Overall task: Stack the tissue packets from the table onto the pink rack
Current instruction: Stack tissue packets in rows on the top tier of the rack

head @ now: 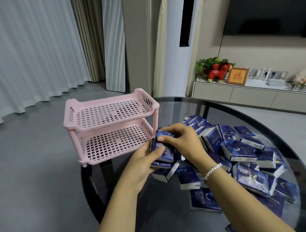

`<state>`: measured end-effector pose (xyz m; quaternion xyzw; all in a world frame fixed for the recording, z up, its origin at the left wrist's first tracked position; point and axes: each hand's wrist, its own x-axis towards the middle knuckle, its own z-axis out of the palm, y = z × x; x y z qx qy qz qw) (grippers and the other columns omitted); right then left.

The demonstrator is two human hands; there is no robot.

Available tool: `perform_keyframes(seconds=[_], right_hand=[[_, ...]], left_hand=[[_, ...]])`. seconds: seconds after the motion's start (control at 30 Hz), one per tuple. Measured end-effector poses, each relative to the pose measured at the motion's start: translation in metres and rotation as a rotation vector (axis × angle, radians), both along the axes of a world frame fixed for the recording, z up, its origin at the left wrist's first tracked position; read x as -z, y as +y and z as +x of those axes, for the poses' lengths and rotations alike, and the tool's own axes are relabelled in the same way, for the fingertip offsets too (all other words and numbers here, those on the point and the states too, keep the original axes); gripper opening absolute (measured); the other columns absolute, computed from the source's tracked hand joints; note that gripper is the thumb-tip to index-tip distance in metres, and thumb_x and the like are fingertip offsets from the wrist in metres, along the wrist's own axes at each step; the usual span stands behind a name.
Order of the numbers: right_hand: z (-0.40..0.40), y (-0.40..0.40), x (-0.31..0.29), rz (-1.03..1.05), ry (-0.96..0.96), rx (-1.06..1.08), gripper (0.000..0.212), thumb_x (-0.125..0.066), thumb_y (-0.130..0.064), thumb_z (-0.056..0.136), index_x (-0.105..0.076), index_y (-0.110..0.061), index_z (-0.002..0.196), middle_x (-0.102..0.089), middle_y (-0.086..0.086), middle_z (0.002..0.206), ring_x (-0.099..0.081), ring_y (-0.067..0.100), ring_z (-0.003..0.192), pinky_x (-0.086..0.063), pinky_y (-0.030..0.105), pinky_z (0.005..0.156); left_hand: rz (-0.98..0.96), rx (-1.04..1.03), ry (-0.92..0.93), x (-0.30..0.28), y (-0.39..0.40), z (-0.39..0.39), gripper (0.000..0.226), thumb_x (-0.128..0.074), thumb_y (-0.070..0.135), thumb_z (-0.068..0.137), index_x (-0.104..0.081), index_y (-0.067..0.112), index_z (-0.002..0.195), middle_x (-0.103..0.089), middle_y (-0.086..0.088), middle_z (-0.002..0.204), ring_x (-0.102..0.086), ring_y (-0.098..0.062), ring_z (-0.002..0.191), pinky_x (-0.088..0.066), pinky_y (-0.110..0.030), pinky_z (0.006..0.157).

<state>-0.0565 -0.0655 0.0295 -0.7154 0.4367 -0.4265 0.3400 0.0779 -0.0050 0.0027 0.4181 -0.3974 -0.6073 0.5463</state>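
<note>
pink rack just left of my grip has both shelves bare, so barely started. left hand and right hand both clutch a small bundle of packets; pile waits to the right.

Round glass table, pink rack, heaped tissue packets

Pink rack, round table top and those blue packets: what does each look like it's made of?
The pink two-tier rack looks like moulded plastic with a matte finish: one-piece grid shelves and slotted ends. The dark round table top seems to be tinted glass, glossy; its legs show through it. The blue tissue packets appear wrapped in thin shiny plastic film, which creases under both hands' grip; white shows at their ends.
</note>
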Motion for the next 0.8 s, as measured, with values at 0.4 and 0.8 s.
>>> perform_keyframes(seconds=[0.4,0.8], right_hand=[[-0.019,-0.027,0.014,0.094,0.701,0.089,0.044,-0.069,-0.037,0.082,-0.061,-0.019,0.122,-0.055,0.004,0.120,-0.052,0.021,0.108,-0.042,0.028,0.088],[-0.024,-0.003,0.010,0.078,0.322,0.240,0.036,-0.074,-0.022,0.078,-0.048,-0.017,0.103,-0.054,-0.007,0.088,-0.053,0.006,0.074,-0.040,0.013,0.057]], left_hand=[[0.152,-0.345,0.094,0.009,-0.016,0.014,0.020,-0.046,0.009,0.096,-0.060,0.020,0.105,-0.066,-0.004,0.089,-0.064,-0.018,0.076,-0.053,-0.040,0.079],[0.100,-0.307,0.093,0.009,-0.015,0.008,0.044,-0.036,0.003,0.099,-0.047,0.029,0.133,-0.066,0.008,0.098,-0.063,-0.013,0.086,-0.045,-0.045,0.097]])
